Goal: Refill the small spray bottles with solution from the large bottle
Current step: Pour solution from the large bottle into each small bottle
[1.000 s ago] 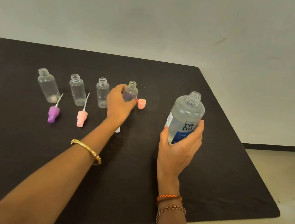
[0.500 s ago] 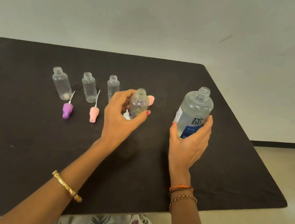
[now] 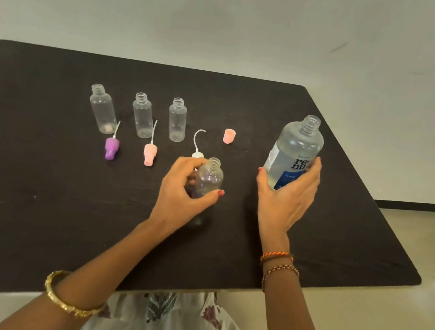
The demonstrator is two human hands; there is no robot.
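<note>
- The left hand point(image 3: 182, 188) curls its fingers and thumb around a small clear spray bottle point(image 3: 207, 177), uncapped, neck tilted slightly away, over the black table point(image 3: 38, 195).
- The right hand point(image 3: 284, 196) wraps the lower part of the large bottle point(image 3: 294, 150), thumb on the near-left side and fingers round the right; the bottle is uncapped, leans a little right, and shows clear liquid and a blue-and-white label.
- Between the 2 hands lies bare table; the 2 held bottles are near each other but apart.
- Just behind the left hand lies a white spray head point(image 3: 196, 155) with a curved dip tube, partly hidden by the fingers.
- A pink cap point(image 3: 229, 136) stands farther back, between the held small bottle and the large one.
- 3 more small bottles stand open in a row at the back left: left bottle point(image 3: 102, 109), middle bottle point(image 3: 142, 115), right bottle point(image 3: 177, 120).
- In front of that row lie a purple spray head point(image 3: 111, 148) and a pink spray head point(image 3: 149, 154), each with its tube pointing back toward the bottles.
</note>
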